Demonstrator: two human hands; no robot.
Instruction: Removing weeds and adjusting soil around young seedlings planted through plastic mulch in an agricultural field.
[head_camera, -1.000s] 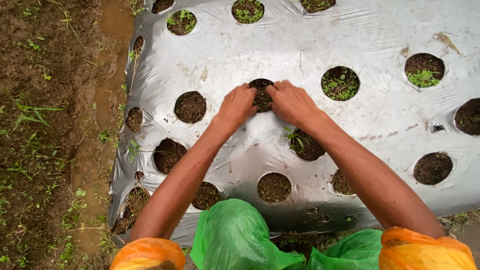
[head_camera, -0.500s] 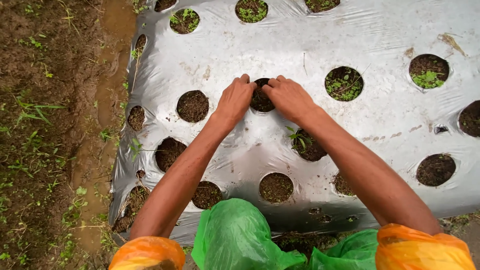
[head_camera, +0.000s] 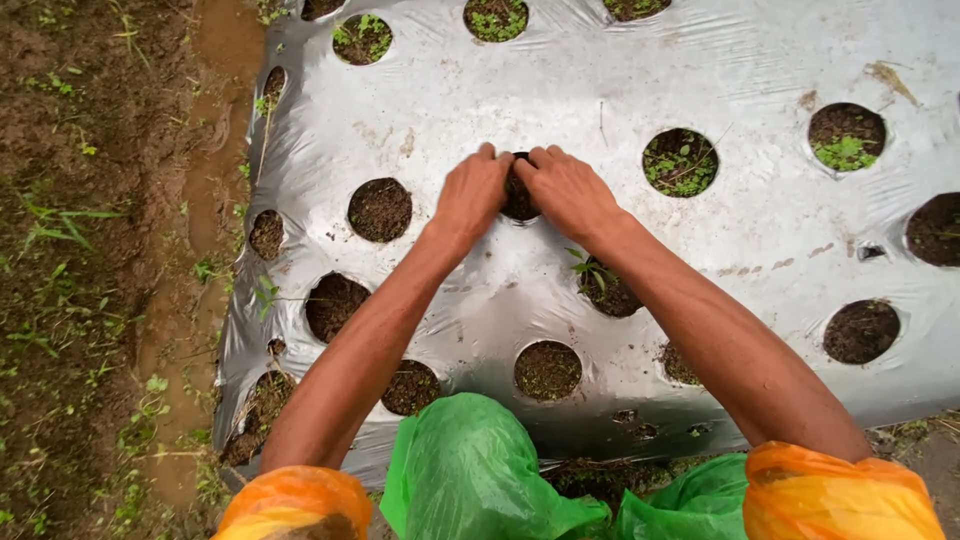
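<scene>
Silver plastic mulch covers a raised garden bed, shiny and wrinkled, and it is punched with rows of round planting holes that show dark soil. Near the middle of that sheet lies the planting hole that both hands work at; only a strip of its soil shows between them. The left hand lies on the hole's left edge and the right hand on its right edge, fingers held together and bent down, fingertips pressed into the soil, the two hands nearly touching at the top of the hole. Whether anything is pinched under the fingers cannot be told. Just below the hole and to its right, partly under the right forearm, a hole holds a small green seedling. To the hole's left sits a bare soil hole; to its right, a hole with weeds. Orange sleeves cover the upper arms at the sheet's near edge, with green plastic bunched between them. Left of the mulch runs a muddy furrow and grassy earth.
</scene>
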